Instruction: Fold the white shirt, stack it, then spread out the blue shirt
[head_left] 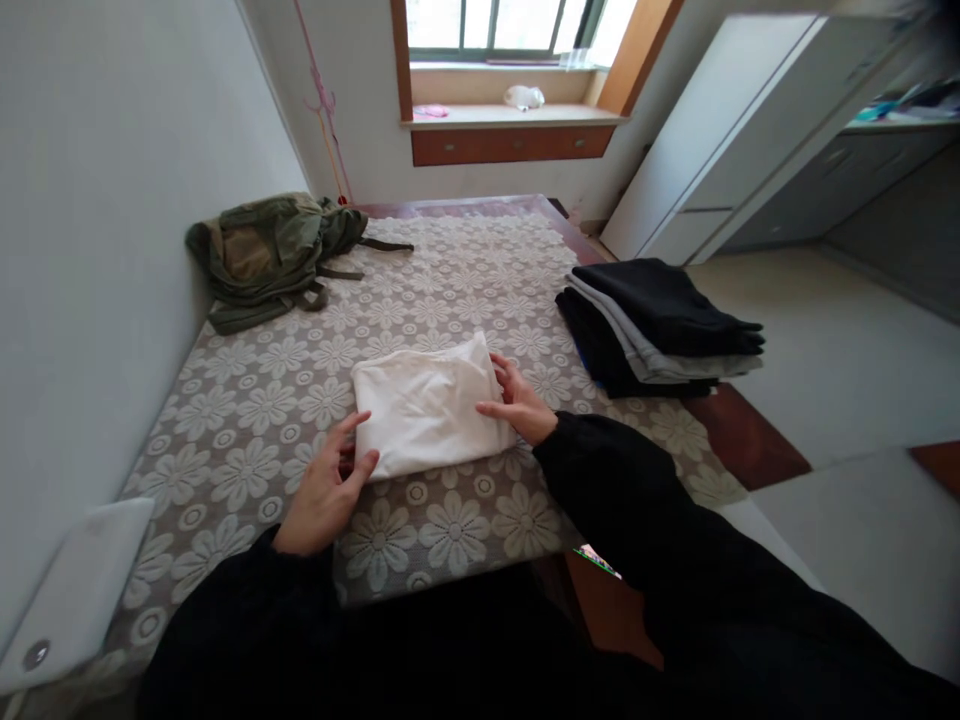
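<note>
From the head camera, looking down: a white cloth (429,405) lies folded into a compact rectangle in the middle of the bed (247,440), on its flower-patterned cover. The left hand (328,493) sits at the near left corner, fingers spread and lying flat against the edge, thumb on top; nothing is pinched. The right hand (520,400) rests at the right edge, fingers loosely spread and pressing the side of the fold, again gripping nothing.

By the look of it, the folding of this piece is nearly finished: the edges are square (a few soft creases show on top), and both hands seem to be tidying or steadying it rather than making a new fold. To the right, near the bed's edge, a stack of folded dark and grey clothes (660,325) lies well apart from the white cloth. I judge that those are done. At the far left corner a crumpled olive-green garment (270,255) lies unfolded, so that one looks left over.
</note>
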